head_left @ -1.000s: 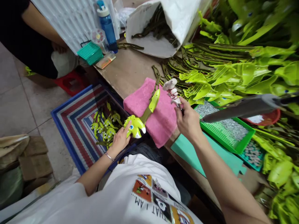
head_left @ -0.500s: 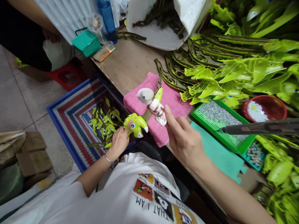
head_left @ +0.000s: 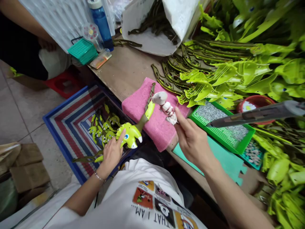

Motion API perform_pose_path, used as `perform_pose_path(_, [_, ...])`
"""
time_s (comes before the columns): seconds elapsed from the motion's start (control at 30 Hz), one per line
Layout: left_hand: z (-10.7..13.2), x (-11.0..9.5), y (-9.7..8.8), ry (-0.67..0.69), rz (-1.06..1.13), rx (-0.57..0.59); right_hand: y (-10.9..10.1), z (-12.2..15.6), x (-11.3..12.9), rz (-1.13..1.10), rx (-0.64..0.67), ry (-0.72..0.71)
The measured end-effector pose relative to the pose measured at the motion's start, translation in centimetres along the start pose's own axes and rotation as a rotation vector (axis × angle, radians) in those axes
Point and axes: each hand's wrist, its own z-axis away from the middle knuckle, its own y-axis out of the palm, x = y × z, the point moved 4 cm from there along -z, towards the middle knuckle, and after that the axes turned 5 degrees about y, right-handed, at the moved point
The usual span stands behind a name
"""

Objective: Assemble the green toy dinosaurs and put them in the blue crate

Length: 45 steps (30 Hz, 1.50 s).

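Note:
My left hand (head_left: pixel 111 152) is closed around a lime-green dinosaur-head toy (head_left: pixel 130 136) with a blue eye and white horn tips, one finger lying over its side. Curved olive-and-green arms stick out from both ends of the toy; the upper one (head_left: pixel 149 110) crosses in front of a pink block (head_left: pixel 135 103). Between the fingertips of my right hand (head_left: pixel 194 140) is a small white mallet-like tool (head_left: pixel 160 98), with a rounded head and a cloth-wrapped handle tied with reddish string. The tool's head is close to the toy's upper arm; whether they touch I cannot tell.
A striped bin (head_left: pixel 64 133) of dinosaur toys stands left of the table. Piled green parts (head_left: pixel 228 76) cover the right side. A green tray of screws (head_left: pixel 247 136) lies under a dark pen-shaped tool (head_left: pixel 252 115). A person's arm (head_left: pixel 26 24) is at upper left.
The dinosaur toy has turned a little, its upper arm showing more fully. The mallet-like tool has shifted slightly right, off the toy's green segment. The whole view has shifted somewhat.

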Motion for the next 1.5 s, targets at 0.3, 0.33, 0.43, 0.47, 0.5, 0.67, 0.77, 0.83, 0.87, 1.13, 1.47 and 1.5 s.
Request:
perform_pose_path(0.3, [1.1, 0.4, -1.4, -0.011, -0.159, 0.054, 6.2, 0.9, -3.8, 0.078, 0.23, 0.203])
perform_pose_path(0.33, [1.1, 0.4, -1.3, -0.004, -0.161, 0.056, 5.8, 0.1, -3.8, 0.075, 0.169, 0.193])
perform_pose_path(0.43, [0.9, 0.6, -1.0, 0.007, -0.138, 0.015, 4.6, -2.6, -3.2, 0.085, -0.012, 0.194])
perform_pose_path(0.47, [0.9, 0.7, -0.8, 0.014, -0.115, -0.004, 4.8, -3.5, -3.2, 0.111, 0.013, 0.214])
perform_pose_path(0.5, [0.9, 0.9, -0.6, 0.016, -0.082, -0.022, 5.3, -4.2, -3.2, 0.143, 0.087, 0.24])
perform_pose_path(0.67, [0.0, 2.5, 1.1, 0.08, 0.339, -0.11, 6.8, -5.9, -4.2, 0.265, 0.335, 0.345])
perform_pose_path(0.77, [-0.9, 3.0, 2.2, 0.13, 0.691, -0.116, 5.8, -6.0, -4.8, 0.328, 0.221, 0.385])
perform_pose_path(0.83, [-1.4, 3.1, 2.8, 0.088, 0.863, -0.088, 5.7, -5.8, -5.4, 0.345, 0.192, 0.385])
perform_pose_path(0.87, [-1.6, 3.0, 2.9, 0.061, 0.929, -0.079, 5.8, -5.7, -5.7, 0.345, 0.181, 0.375])
perform_pose_path(1.13, [-4.3, 0.1, -0.7, 0.114, 1.513, 0.221, 6.9, -3.7, -7.1, 0.174, -0.094, 0.028])
perform_pose_path(1.47, [-12.9, -6.8, -3.4, 0.325, 1.642, 0.49, -2.5, 4.7, -6.3, 0.053, -0.515, -0.35])
perform_pose_path(1.5, [-13.5, -7.7, -3.3, 0.33, 1.638, 0.493, -3.5, 5.6, -6.6, 0.064, -0.542, -0.343])
